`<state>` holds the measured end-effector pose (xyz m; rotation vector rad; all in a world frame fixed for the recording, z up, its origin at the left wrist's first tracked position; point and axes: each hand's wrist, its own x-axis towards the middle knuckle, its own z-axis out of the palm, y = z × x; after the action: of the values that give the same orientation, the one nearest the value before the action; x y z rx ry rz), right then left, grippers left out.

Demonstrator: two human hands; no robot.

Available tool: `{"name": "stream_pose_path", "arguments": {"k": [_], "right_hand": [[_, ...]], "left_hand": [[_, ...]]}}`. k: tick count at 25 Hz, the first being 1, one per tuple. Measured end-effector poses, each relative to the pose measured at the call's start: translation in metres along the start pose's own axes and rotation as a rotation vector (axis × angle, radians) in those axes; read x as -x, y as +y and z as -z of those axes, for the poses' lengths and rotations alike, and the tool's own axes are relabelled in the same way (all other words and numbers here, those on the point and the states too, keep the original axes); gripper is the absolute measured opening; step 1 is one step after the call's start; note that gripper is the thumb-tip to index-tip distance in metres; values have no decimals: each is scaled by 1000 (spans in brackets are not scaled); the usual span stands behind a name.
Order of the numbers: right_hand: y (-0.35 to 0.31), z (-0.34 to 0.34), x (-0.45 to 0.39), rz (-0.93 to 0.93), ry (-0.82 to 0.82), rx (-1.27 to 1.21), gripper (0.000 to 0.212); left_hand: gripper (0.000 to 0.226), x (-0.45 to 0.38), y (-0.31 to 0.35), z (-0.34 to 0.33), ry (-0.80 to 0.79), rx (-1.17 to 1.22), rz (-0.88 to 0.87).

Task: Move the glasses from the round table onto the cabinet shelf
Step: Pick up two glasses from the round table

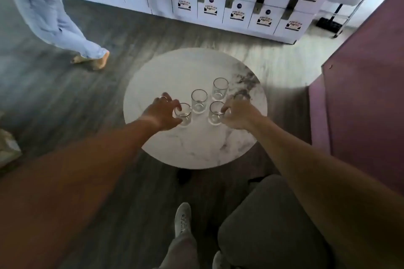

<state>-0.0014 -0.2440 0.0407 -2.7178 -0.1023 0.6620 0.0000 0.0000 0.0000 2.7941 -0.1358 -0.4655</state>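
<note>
1. Left hand (160,113) curls round the leftmost glass (183,114), near the round desk (196,146) edge.
2. Right hand (238,114) grips the near-right glass (215,113).
3. Two more glasses (199,104) stand behind, upright.

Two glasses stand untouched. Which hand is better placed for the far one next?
Right. The right hand, on the near-right glass, sits just below the far glass; the left hand holds the left glass, farther off.

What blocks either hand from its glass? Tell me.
Nothing visible. The left hand already curls round the near-left glass, and the right hand round the near-right glass. Two more glasses stand behind, untouched.
</note>
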Motion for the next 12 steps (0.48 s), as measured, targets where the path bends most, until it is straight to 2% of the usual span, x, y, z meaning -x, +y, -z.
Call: {"name": "stream_pose_path", "arguments": {"k": [2, 8, 12], "right_hand": [[-1, -10, -16, -32, 9, -16, 44], [8, -42, -43, -113, -2, -34, 48], [12, -54, -59, -95, 16, -14, 37]], "left_hand": [[40, -13, -9, -9, 0, 5, -10], [29, -30, -28, -42, -41, 55, -68], [29, -41, -34, -52, -27, 89, -85]]}}
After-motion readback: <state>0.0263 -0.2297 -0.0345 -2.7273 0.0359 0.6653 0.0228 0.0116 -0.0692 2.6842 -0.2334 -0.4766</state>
